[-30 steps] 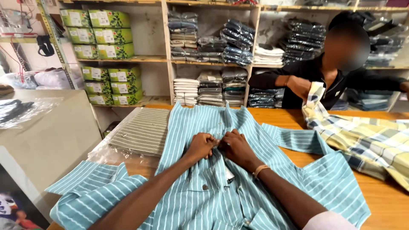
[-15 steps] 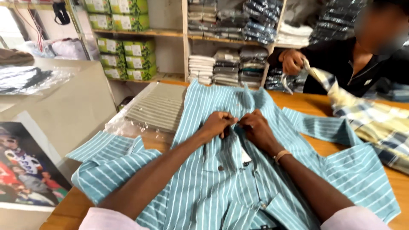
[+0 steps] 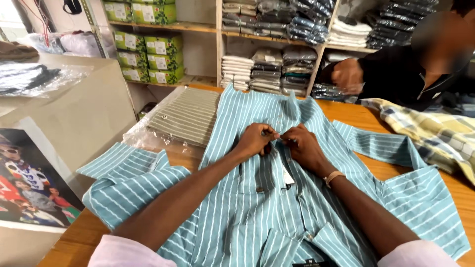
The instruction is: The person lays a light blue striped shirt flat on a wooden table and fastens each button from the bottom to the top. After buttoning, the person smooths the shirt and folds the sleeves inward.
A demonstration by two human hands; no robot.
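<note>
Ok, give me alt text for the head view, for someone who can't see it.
Left hand and right hand pinch the front placket of a blue striped shirt spread on a wooden table. A bagged grey shirt lies alongside; another person handles a plaid shirt.

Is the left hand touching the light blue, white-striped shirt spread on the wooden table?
Touching. The head view shows the left hand pinching the shirt front placket, fingertips pressed into the fabric.

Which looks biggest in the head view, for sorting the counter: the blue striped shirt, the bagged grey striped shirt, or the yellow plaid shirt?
1. Blue striped shirt, nearest, under both hands.
2. Yellow plaid shirt and bagged grey striped shirt look alike; the plaid is cut off at the frame edge, so unranked.
</note>
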